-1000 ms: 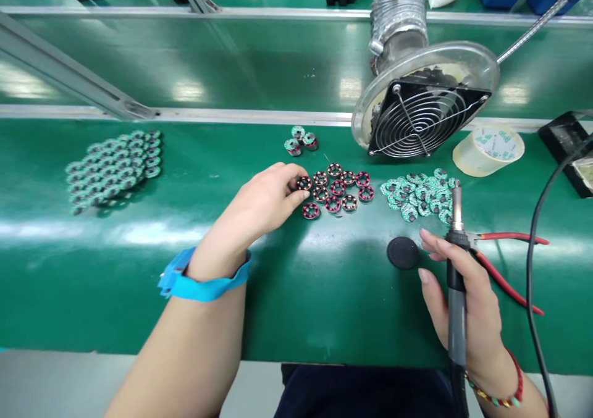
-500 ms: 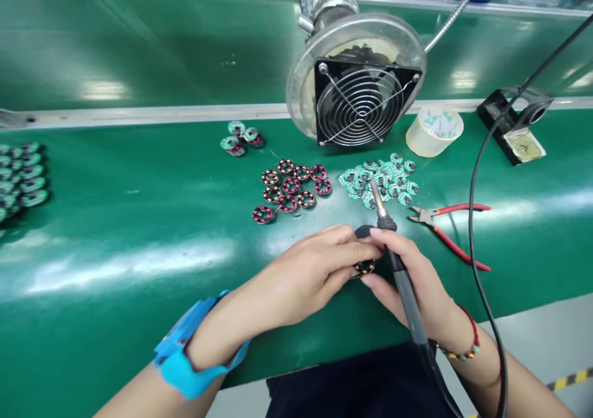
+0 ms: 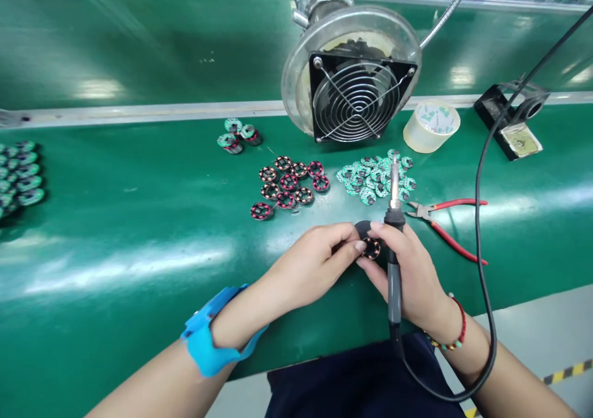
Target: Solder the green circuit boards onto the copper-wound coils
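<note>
Small round copper-wound stator (image 3: 371,247) pinched by left hand (image 3: 309,265) fingers over black disc pad (image 3: 361,227), steadied; black-handled soldering iron (image 3: 393,263) gripped in right hand (image 3: 414,276), tip raised clear.

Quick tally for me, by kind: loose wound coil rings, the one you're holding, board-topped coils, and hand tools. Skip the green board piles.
Loose coil rings: 10
Held coil ring, between left hand and right hand: 1
Board-topped coils: 3
Soldering iron: 1
Red-handled cutters: 1
Total: 16
</note>
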The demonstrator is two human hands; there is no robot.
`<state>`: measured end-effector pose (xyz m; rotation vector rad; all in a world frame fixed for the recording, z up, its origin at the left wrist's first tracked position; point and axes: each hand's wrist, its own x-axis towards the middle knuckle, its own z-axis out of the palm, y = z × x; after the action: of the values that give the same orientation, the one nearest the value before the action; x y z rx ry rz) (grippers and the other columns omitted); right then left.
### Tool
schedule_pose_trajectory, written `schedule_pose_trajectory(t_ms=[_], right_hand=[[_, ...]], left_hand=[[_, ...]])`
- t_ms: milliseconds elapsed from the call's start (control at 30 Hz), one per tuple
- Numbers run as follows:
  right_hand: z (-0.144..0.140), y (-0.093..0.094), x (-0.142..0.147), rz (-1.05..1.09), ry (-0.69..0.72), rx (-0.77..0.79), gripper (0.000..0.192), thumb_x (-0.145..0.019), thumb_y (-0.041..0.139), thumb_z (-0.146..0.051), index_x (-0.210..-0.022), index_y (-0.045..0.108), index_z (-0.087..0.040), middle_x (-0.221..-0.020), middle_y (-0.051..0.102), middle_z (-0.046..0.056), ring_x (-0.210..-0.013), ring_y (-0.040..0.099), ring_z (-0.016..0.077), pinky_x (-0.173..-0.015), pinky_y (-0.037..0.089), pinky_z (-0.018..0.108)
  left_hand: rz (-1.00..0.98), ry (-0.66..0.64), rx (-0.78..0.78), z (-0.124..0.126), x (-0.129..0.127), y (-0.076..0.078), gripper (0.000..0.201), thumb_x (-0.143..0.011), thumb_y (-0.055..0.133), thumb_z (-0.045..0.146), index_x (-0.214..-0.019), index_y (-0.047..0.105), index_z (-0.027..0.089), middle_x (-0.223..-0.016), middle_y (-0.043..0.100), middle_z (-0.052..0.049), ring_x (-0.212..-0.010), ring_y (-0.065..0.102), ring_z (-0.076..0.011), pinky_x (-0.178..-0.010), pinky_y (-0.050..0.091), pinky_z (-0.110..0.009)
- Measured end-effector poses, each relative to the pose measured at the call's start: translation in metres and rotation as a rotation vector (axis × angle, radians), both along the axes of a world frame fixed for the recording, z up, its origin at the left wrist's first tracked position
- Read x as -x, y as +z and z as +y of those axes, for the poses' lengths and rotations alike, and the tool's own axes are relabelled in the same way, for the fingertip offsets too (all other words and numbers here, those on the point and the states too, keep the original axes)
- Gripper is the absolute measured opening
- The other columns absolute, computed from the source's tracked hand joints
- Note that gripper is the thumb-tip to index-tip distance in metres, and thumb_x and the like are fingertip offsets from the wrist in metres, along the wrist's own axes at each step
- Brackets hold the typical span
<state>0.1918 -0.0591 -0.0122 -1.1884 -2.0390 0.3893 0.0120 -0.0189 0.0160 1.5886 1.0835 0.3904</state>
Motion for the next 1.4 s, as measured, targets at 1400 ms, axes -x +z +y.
schedule_pose_trajectory(t_ms=[1400], right_hand=[[0.022,0.001,-0.033,0.193,-0.052,0.158,0.046,-0.093,0.056,-0.019,-0.136,0.045,-0.027,-0.124,0.067,0.009,-0.116,0.065,0.0256,-0.1,0.052,0.048]], left_hand=[[0.847,-0.027,-0.66,0.075,-0.033,0.003,0.03,-0.092,0.045,0.016,-0.115,0.064,0.008,-0.116,0.062,-0.018,-0.108,0.061,-0.0318,-0.092,0.049,-0.042]])
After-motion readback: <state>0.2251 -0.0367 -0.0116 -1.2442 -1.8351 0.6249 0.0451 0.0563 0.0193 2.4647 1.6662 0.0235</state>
